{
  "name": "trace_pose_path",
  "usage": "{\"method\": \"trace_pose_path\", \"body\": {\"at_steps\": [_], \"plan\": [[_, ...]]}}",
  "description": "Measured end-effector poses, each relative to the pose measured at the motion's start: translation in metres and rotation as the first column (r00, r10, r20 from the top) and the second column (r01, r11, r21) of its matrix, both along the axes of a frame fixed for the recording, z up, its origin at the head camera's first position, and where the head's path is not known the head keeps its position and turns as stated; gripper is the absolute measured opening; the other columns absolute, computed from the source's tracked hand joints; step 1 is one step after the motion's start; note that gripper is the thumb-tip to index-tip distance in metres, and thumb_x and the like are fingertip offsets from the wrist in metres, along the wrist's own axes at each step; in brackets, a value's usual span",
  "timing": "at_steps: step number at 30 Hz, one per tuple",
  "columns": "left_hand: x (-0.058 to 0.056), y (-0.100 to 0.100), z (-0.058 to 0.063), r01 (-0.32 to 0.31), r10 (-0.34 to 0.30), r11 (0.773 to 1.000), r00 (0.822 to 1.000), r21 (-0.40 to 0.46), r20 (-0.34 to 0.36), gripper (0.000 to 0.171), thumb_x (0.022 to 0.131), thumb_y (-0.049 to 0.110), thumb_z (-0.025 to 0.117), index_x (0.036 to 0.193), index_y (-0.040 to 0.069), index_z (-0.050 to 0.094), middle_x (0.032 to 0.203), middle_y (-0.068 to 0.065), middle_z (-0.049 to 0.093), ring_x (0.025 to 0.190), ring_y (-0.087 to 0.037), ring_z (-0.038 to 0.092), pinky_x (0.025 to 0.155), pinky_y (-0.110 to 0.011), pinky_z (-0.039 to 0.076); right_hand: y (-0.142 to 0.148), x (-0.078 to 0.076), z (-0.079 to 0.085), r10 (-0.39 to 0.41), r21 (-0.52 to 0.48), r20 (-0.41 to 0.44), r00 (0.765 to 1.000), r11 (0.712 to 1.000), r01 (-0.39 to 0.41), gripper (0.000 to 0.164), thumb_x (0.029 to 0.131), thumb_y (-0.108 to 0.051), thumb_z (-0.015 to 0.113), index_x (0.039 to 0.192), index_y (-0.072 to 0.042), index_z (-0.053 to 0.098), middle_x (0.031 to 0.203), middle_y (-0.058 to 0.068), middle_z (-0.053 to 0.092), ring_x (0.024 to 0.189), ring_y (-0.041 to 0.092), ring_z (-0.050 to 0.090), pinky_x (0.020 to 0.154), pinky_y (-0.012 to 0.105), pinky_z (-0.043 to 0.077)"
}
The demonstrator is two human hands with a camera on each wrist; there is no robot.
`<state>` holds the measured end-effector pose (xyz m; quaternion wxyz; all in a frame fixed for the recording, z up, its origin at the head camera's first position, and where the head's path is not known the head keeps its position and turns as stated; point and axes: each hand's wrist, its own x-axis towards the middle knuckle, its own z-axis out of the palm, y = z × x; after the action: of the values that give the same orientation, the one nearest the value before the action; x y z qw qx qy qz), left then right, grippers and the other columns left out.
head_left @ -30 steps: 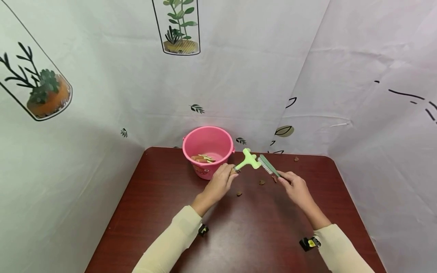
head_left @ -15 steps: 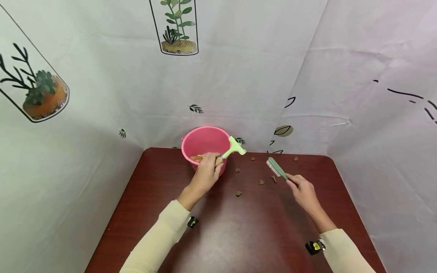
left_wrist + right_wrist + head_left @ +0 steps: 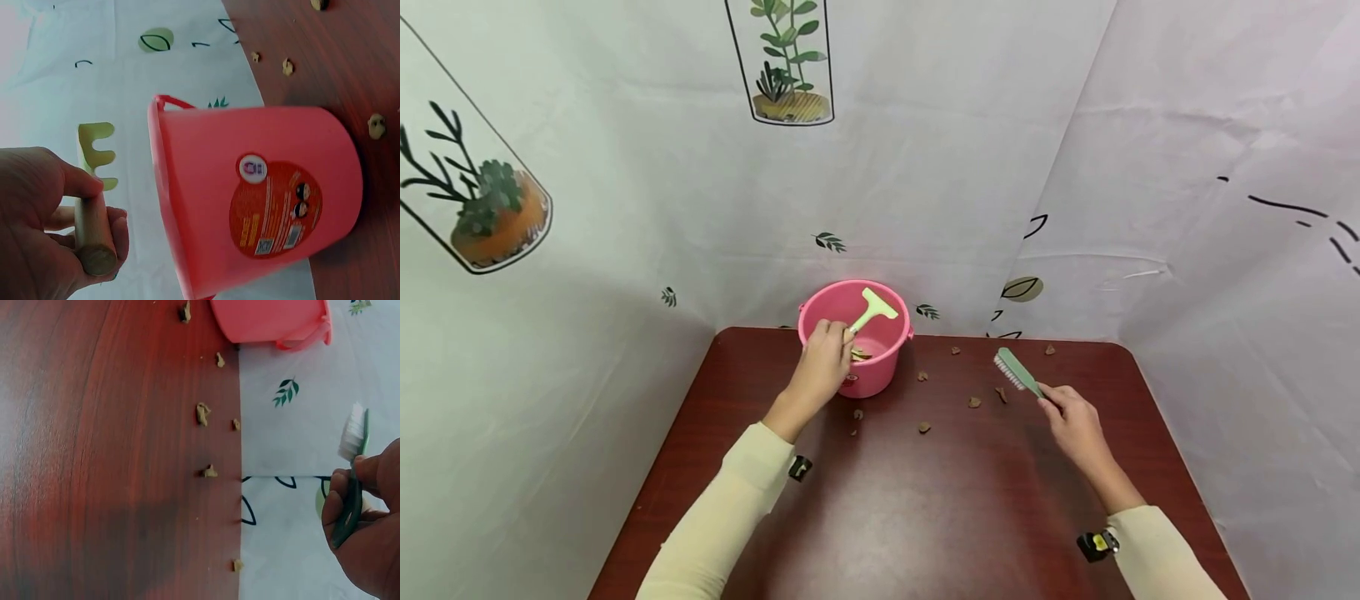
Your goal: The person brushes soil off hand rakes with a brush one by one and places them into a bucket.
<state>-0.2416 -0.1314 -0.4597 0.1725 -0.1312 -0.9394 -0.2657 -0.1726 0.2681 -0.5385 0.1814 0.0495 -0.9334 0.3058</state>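
My left hand (image 3: 820,367) grips the wooden handle of a small hand rake (image 3: 877,307), its light green pronged head raised over the pink bucket (image 3: 887,367). In the left wrist view the rake (image 3: 95,240) is apart from the bucket's rim, fingers curled round the handle. On the right side, my right hand (image 3: 1077,427) holds a green brush (image 3: 1017,367) with white bristles by its handle, above the table. The right wrist view shows the brush (image 3: 354,440) with its bristles facing away from the palm. Partly hidden green-and-brown things (image 3: 860,355) lie in the bucket.
Several small brown crumbs, such as one crumb (image 3: 924,427) near the middle and another crumb (image 3: 974,402) farther right, lie scattered on the dark red-brown table (image 3: 940,517). A pale printed cloth (image 3: 955,167) hangs behind the table and along its sides.
My left hand has carried the rake left, away from the brush, to over the bucket. The right hand has drawn the brush slightly right. Crumbs below the bucket have come into view.
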Motion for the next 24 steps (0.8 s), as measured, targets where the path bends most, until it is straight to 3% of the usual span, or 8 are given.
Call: {"method": "trace_pose_path", "body": {"at_steps": [9,17,24], "plan": [[-0.016,-0.011,0.008,-0.046,0.054,0.989,0.997,-0.143,0.047,0.011,0.097,0.006,0.066,0.097,-0.006,0.066,0.094,-0.022,0.063,0.092,-0.042,0.061,0.090,-0.055,0.052,0.005,0.000,-0.010,-0.009,0.031,-0.032,0.999,0.999,0.010,0.031,0.096,0.000,0.068,0.127,0.006,0.069,0.101,0.018,0.067,0.075,0.022,0.056,0.061,0.031,0.042],[-0.029,-0.012,0.007,-0.083,0.109,0.959,0.991,-0.271,0.081,0.008,0.088,0.005,0.076,0.094,0.001,0.075,0.088,-0.016,0.069,0.088,-0.038,0.065,0.082,-0.053,0.054,0.008,0.000,-0.018,-0.005,0.045,-0.041,0.999,0.999,0.007,0.031,0.096,0.000,0.068,0.127,0.006,0.069,0.100,0.018,0.067,0.074,0.021,0.056,0.059,0.030,0.042],[-0.046,-0.001,0.004,-0.043,0.105,0.940,0.980,-0.338,0.167,0.005,0.085,0.002,0.077,0.084,0.004,0.072,0.081,-0.013,0.070,0.086,-0.036,0.066,0.080,-0.047,0.054,0.007,-0.001,-0.018,0.003,0.051,-0.062,0.998,0.999,0.001,0.031,0.095,0.002,0.069,0.126,0.007,0.069,0.099,0.017,0.067,0.074,0.022,0.057,0.060,0.032,0.043]]}}
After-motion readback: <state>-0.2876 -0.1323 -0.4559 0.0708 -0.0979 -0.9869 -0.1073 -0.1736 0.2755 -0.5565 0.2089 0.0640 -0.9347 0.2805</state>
